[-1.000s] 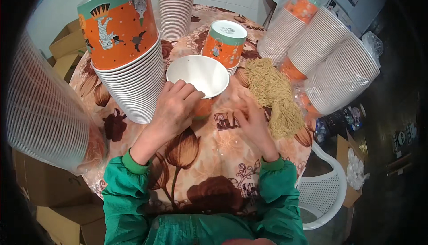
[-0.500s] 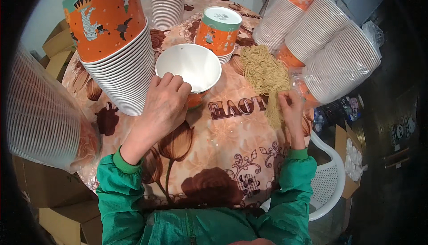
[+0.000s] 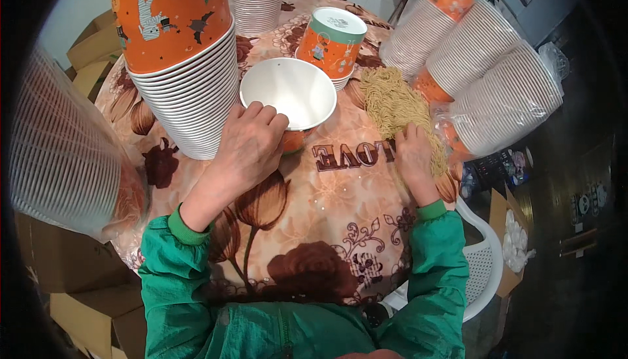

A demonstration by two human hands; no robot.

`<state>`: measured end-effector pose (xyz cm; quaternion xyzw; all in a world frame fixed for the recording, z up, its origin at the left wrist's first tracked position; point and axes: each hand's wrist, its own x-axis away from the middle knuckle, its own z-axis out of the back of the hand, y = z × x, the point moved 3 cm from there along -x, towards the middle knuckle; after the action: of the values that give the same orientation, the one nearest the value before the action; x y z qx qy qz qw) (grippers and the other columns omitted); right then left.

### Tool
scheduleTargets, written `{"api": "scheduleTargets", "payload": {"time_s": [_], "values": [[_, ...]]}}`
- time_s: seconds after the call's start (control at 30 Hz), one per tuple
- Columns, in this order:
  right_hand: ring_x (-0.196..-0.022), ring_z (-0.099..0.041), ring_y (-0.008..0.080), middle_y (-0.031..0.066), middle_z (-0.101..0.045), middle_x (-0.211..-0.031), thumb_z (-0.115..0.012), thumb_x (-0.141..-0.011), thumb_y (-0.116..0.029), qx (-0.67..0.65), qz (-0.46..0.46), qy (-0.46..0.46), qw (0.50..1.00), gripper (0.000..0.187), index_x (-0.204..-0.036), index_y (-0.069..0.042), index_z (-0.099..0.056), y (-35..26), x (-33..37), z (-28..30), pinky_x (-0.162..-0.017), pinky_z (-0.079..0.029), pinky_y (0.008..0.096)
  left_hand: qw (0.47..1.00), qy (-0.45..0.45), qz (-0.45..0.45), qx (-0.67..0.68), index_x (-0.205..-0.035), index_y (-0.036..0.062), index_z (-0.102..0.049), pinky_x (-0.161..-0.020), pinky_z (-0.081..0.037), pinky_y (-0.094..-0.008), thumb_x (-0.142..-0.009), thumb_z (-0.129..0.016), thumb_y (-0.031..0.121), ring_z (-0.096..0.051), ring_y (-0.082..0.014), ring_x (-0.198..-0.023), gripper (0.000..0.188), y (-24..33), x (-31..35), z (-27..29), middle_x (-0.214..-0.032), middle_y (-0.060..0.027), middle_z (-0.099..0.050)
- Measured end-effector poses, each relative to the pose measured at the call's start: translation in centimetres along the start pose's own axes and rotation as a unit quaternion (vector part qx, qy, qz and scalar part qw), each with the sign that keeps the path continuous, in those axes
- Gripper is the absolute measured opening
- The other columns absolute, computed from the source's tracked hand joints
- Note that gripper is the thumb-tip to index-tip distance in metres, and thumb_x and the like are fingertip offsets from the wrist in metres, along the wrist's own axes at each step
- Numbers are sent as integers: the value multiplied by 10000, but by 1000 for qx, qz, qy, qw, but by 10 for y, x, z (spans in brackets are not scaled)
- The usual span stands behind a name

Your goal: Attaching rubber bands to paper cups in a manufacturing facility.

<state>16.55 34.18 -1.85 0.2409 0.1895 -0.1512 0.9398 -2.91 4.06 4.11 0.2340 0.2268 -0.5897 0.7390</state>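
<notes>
My left hand (image 3: pixel 251 138) is closed on the near-left rim of a paper bucket (image 3: pixel 286 87), which is white inside and orange outside. The bucket stands upright with its mouth tipped toward me, and nothing shows inside. At the near edge of a heap of tan cords (image 3: pixel 392 102), my right hand (image 3: pixel 415 157) has its fingers bent and drawn together on the strands; the fingertips are partly hidden. Beyond the bucket, a few nested orange and green buckets (image 3: pixel 332 44) stand upside down.
A tall stack of upturned buckets (image 3: pixel 186 91) rises by my left hand. Bagged stacks (image 3: pixel 69 156) stand far left, and more bagged bucket stacks (image 3: pixel 507 97) lean at the right. A patterned cloth covers the round table (image 3: pixel 327 222). A white chair (image 3: pixel 481 271) is at the right edge.
My right hand has shifted up and left onto the cords, its fingers now pointing forward. My left hand still grips the bucket rim. The whole view has shifted slightly.
</notes>
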Motion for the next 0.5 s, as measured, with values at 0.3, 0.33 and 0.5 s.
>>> {"api": "scheduleTargets", "payload": {"time_s": [0.3,0.33,0.5], "values": [[-965,-555,353,150,-558,-1030,-688,-764,-55,-89,-38,18,995,140,-888,-11,-640,-8,2,6,-777,-522,447,1000,10,10,1,-841,65,-585,-784,-434,-418,-723,-706,53,-586,-272,-893,170,-8,5,3,-857,-80,-588],[-965,-555,353,150,-558,-1030,-688,-764,-55,-90,-35,18,995,140,-888,-11,-640,-11,5,8,-777,-522,447,1000,17,9,5,-838,65,-584,-778,-439,-419,-719,-706,50,-586,-273,-893,171,-9,5,3,-859,-79,-587],[-935,-561,350,123,-590,-945,-659,-810,-77,-206,-79,18,975,101,-909,-52,-655,-45,29,22,-766,-505,462,1000,17,10,-1,-856,57,-584,-775,-448,-415,-708,-707,44,-581,-283,-926,193,-9,6,6,-895,-93,-580]]}}
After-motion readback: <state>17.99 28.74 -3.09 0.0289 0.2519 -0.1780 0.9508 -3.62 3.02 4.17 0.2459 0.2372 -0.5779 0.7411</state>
